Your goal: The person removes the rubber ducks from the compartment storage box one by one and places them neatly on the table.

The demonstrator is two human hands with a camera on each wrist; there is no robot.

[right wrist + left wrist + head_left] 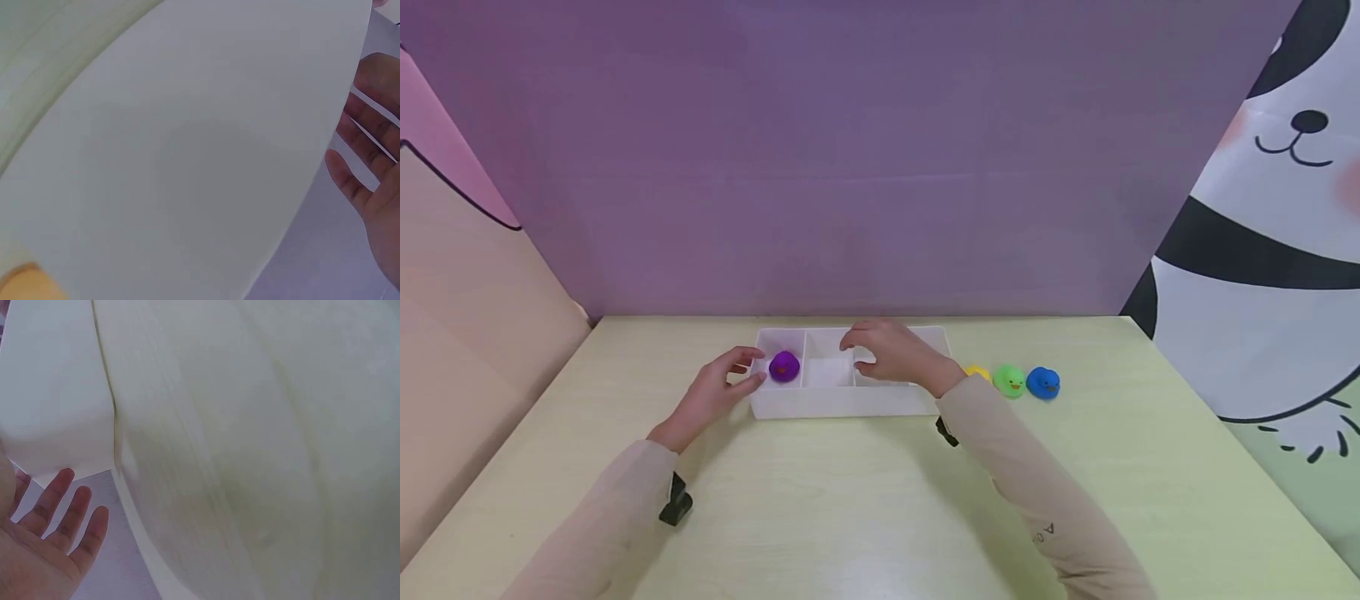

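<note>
Tray: we see a white plastic tray (820,404) with three compartments, set crosswise at the far middle of the pale yellow-green table (865,508); both hands are at it, one at each end.
Purple duck: a small purple rubber duck (784,366) sits in the tray's left compartment, upright as far as we can tell; the middle compartment looks bare, and the right one is hidden under a hand.
Left hand: our left hand (718,392) rests at the tray's left end, fingers straight and relaxed, fingertips touching the rim just beside the purple duck; it grips nothing. We judge it is there to steady the tray. In the left wrist view the fingers (62,512) are spread flat next to the white wall.
Right hand: our right hand (891,354) hovers palm-down over the right compartment, fingers loosely extended; in the right wrist view the palm is open and empty.
Waiting ducks: a yellow rubber duck (976,372), partly hidden behind the right wrist, a green rubber duck (1010,381) and a blue rubber duck (1042,382) stand in a row on the table just right of the tray, close to the right hand's side.
Surroundings: a purple backdrop (850,167) stands behind the table, with a panda-print panel (1270,233) on the right.
</note>
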